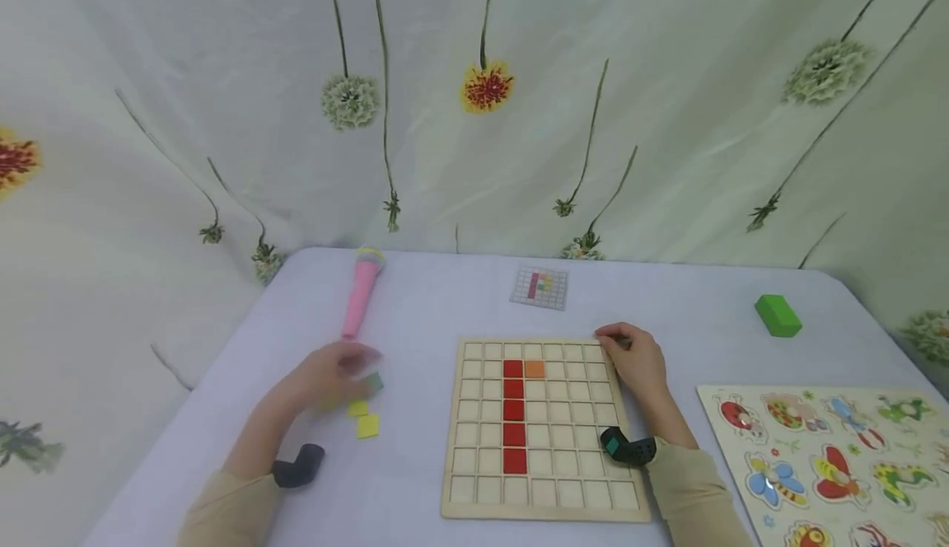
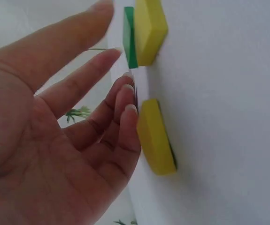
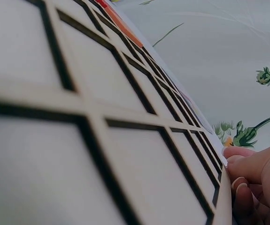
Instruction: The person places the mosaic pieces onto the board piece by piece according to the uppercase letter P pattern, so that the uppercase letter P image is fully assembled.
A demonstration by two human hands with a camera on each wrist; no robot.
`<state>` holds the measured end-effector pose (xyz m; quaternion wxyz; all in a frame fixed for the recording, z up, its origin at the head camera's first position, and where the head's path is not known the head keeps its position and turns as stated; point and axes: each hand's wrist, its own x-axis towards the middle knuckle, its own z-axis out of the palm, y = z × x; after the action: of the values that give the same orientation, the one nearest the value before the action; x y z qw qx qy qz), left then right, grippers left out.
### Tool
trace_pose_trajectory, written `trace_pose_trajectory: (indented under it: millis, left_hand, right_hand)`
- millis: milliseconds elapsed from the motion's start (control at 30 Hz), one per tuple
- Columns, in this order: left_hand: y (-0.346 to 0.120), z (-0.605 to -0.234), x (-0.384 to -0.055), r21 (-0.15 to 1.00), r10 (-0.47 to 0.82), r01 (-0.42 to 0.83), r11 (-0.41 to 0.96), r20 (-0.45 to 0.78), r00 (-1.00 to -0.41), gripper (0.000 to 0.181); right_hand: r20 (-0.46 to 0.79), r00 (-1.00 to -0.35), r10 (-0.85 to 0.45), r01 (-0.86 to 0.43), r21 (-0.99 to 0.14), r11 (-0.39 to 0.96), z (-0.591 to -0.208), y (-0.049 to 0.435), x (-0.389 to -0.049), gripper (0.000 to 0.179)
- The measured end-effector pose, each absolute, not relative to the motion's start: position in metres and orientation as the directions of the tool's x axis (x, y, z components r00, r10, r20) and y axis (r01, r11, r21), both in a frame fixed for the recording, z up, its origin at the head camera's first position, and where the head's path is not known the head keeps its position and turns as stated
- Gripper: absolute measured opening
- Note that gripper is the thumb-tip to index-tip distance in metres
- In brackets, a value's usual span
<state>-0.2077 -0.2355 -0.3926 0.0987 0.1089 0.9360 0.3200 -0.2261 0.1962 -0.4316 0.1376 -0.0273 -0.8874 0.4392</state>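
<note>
My left hand [image 1: 329, 378], blurred in the head view, hovers at the loose tiles left of the wooden grid board [image 1: 452, 432]. In the left wrist view its thumb stands apart from loosely bent fingers, with nothing between them. Near those fingers lie a yellow tile [image 2: 156, 138], another yellow tile [image 2: 150, 33] and a green tile [image 2: 129, 37]. The right hand [image 1: 638, 366] grips the board's far right corner with curled fingers; its thumb shows at the edge in the right wrist view. A column of red tiles [image 1: 514, 410] and an orange tile [image 1: 534, 369] sit in the grid.
Behind the board lies a small printed card [image 1: 539, 287] with a coloured grid pattern. A pink toy microphone [image 1: 361, 296] lies beyond my left hand. To the right are a green block [image 1: 778, 316] and an animal puzzle board [image 1: 797, 448]. A flowered cloth hangs behind the table.
</note>
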Motion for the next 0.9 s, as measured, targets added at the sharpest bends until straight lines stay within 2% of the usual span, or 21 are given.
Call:
trace_pose_trajectory:
  millis: [200, 400, 667, 800, 900]
  left_hand:
    - [-0.236, -0.401, -0.209, 0.542, 0.224, 0.114, 0.832, -0.142, -0.964, 0.021]
    - [-0.227, -0.399, -0.208, 0.566, 0.230, 0.122, 0.815, -0.124, -0.965, 0.022]
    - [-0.198, -0.388, -0.215, 0.590, 0.390, 0.307, 0.747, -0.015, -0.921, 0.016]
    - [-0.155, -0.376, -0.221, 0.673, 0.479, 0.378, 0.636, 0.040, -0.877, 0.011]
    - [-0.113, -0.371, -0.220, 0.734, 0.565, 0.398, 0.550, 0.024, -0.825, 0.009]
  right_hand:
    - [0.263, -0.949, 0.173, -0.109, -0.791, 0.602, -0.435, 0.195, -0.227, 0.009]
    - [0.245, -0.952, 0.182, -0.089, -0.794, 0.601, -0.436, 0.195, -0.228, 0.010]
    - [0.201, -0.962, 0.184, -0.051, -0.796, 0.603, -0.433, 0.194, -0.227, 0.013]
    - [0.211, -0.960, 0.186, -0.059, -0.798, 0.600, -0.432, 0.196, -0.227, 0.013]
    - [0.213, -0.958, 0.192, -0.058, -0.799, 0.598, -0.433, 0.198, -0.228, 0.012]
